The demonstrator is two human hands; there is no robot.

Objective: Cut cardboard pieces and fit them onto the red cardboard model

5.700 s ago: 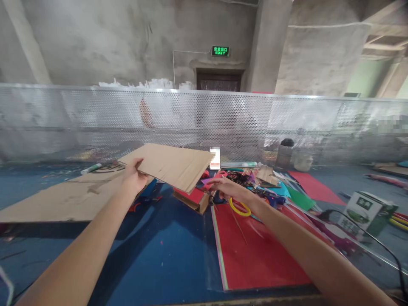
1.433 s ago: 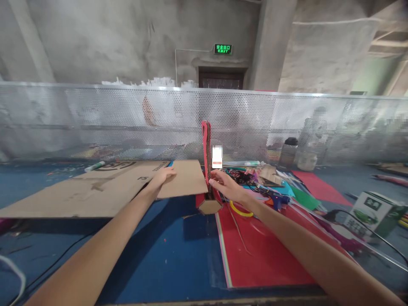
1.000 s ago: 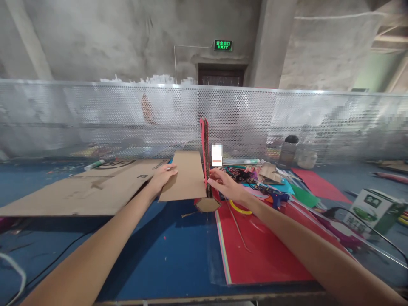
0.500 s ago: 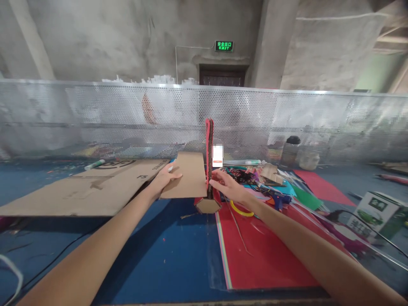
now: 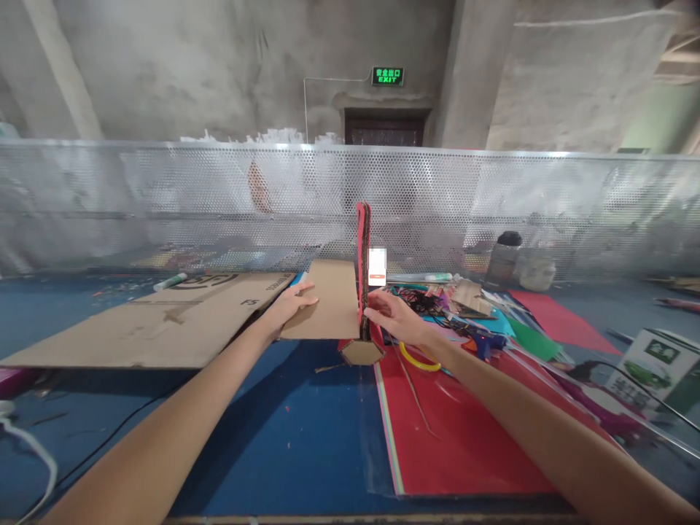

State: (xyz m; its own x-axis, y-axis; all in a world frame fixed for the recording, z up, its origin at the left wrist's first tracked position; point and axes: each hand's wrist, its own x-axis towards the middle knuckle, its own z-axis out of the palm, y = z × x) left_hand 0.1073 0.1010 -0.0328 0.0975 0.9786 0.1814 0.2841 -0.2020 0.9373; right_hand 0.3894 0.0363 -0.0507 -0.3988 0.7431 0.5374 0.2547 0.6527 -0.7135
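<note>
My left hand (image 5: 289,308) lies with fingers stretched on the left edge of a small brown cardboard panel (image 5: 331,310) held about level above the blue table (image 5: 284,430). The panel's right edge meets an upright red-faced cardboard piece (image 5: 363,266) that rises from a hexagonal cardboard box (image 5: 361,350). My right hand (image 5: 397,319) presses its fingertips against the right side of that upright piece near its base. A yellow ring (image 5: 418,359) lies just by my right wrist.
A large flat cardboard sheet (image 5: 142,324) lies on the left. Red paper (image 5: 464,430) covers the table at right, with craft scraps, a blue glue gun (image 5: 484,339), a green-white box (image 5: 653,368) and a cable. A perforated metal screen (image 5: 219,204) closes the far side.
The small panel was first held up tilted in my left hand, then brought down level against the red upright piece. Over the last second both hands stay almost still.
</note>
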